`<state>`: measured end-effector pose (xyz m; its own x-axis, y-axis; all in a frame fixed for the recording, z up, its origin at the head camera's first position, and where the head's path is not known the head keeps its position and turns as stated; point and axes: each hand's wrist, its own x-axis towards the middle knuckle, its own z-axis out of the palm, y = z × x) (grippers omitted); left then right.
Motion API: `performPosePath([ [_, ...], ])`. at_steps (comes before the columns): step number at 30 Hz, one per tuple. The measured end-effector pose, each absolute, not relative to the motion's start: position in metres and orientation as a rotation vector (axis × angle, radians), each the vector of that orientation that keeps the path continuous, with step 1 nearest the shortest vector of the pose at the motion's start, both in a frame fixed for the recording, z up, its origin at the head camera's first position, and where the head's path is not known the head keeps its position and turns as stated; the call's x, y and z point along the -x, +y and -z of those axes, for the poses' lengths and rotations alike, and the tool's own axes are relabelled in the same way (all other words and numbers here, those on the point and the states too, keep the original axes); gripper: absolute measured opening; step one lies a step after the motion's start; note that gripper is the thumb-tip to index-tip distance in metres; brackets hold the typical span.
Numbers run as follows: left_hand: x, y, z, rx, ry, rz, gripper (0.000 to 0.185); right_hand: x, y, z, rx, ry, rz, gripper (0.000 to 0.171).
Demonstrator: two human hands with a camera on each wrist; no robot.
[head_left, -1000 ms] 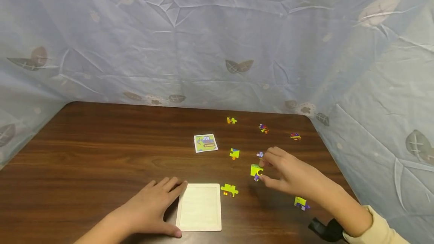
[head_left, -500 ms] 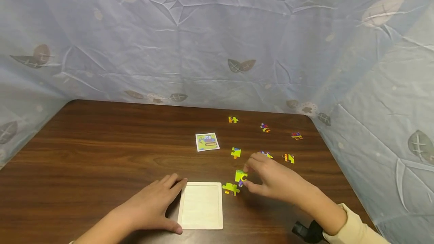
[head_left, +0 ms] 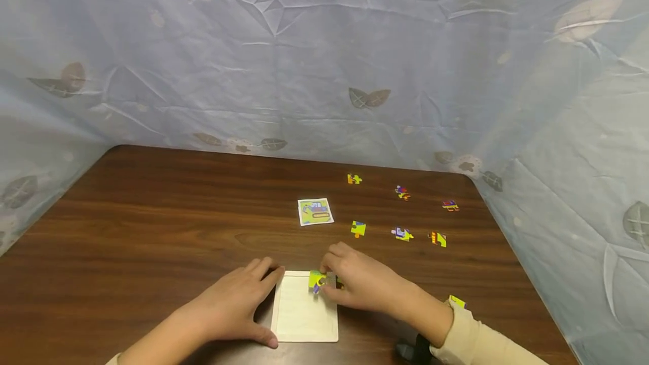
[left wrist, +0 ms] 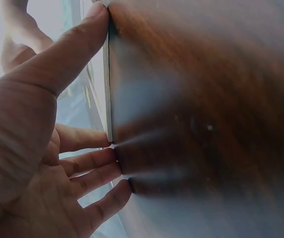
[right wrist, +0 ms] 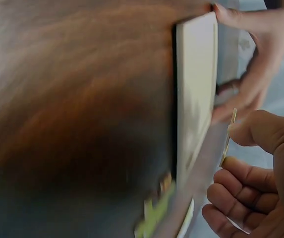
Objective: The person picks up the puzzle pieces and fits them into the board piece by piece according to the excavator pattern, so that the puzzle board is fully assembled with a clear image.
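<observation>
My right hand pinches a green-and-purple jigsaw piece between thumb and fingers, over the upper right of a pale square puzzle tray. Edge-on in the right wrist view, the piece looks thin, and the other fingers curl loosely below it. The left hand rests along the tray's left side, its thumb at the near corner and index finger at the far one. Its fingers are spread and fairly straight in the left wrist view, with the thumb touching the tray's edge. A green piece lies beside the tray, mostly hidden by the right hand in the head view.
Several loose jigsaw pieces lie on the brown table, including a green one and a purple one. A small excavator picture card sits behind the tray. Another piece shows by the right sleeve. Grey-blue cloth surrounds the table.
The right hand has carried the pinched jigsaw piece leftward, from among the loose pieces to over the tray. Pieces it covered at the right now show. The left hand stays at the tray's edge.
</observation>
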<state>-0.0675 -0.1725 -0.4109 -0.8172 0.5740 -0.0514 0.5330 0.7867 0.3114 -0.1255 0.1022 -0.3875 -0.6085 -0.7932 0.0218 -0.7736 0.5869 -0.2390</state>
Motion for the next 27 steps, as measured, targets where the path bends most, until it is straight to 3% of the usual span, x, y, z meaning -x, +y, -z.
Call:
performPosePath([
  [15,0.068,-0.167,0.410,-0.857,2.811,-0.420,0.121,0.124,0.065,0.405,1.437,2.717,0.163,0.025],
  [27,0.066,-0.168,0.407,-0.874,2.800,-0.374,0.120,0.114,0.054,0.409,1.502,2.775,0.151,0.012],
])
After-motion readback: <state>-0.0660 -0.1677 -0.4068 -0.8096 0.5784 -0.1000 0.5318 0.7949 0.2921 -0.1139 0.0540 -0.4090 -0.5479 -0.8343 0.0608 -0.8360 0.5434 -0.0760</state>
